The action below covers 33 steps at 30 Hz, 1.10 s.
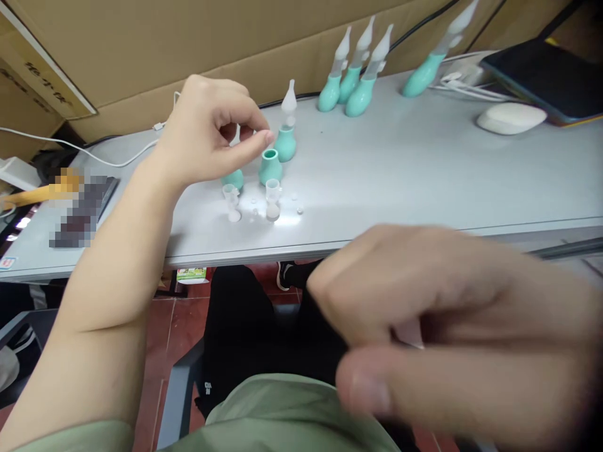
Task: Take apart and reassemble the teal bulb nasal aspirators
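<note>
My left hand (219, 129) is above the table with thumb and index finger pinched together, just over the open neck of a teal rubber bulb (270, 171). Whether anything sits between its fingertips is hidden. Beside that bulb stands a nasal aspirator (285, 144) with a white tip; another, partly covered by my left hand, shows its teal bulb (234, 181). In front are two small clear plastic cups, a left one (230, 194) and a right one (272, 190). My right hand (438, 301), blurred and close to the camera, is curled; a pale patch shows within its fingers.
Several finished-looking aspirators (360, 100) stand at the back, with another leaning aspirator (421, 75) farther right. A white mouse (511, 118), cables and a dark device (541, 78) occupy the right end. On the left lies a blurred-out dark object (82, 216). Cardboard (141, 44) backs the table (424, 169).
</note>
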Each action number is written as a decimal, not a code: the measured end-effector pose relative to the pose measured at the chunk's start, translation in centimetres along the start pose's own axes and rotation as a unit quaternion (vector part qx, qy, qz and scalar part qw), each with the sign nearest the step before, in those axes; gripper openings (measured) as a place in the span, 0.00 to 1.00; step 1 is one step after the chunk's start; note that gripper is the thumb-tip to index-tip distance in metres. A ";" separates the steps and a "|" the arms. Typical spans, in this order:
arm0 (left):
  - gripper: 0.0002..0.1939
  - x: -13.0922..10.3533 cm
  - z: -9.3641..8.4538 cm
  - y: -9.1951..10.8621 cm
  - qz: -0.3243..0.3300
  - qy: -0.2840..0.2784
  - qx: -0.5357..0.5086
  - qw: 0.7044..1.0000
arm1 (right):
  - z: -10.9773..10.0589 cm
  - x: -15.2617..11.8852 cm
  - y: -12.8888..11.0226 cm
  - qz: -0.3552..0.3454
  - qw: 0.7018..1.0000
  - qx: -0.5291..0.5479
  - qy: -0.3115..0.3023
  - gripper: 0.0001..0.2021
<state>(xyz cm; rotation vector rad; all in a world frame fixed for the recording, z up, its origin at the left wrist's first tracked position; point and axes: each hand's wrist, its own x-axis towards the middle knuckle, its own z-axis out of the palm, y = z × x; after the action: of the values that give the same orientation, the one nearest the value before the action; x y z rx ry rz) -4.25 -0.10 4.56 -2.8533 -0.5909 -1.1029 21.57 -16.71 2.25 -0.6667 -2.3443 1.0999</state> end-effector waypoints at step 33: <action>0.09 0.2 1.4 -1.0 -0.191 0.057 0.023 0.980 | -15.1 11.4 13.7 -0.137 0.950 0.095 0.262 0.12</action>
<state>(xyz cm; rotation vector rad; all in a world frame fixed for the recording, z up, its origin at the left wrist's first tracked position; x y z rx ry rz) -3.59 1.10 3.57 -2.6811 -1.1731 -1.2655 24.78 6.39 2.27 -0.4705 -1.7850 0.8769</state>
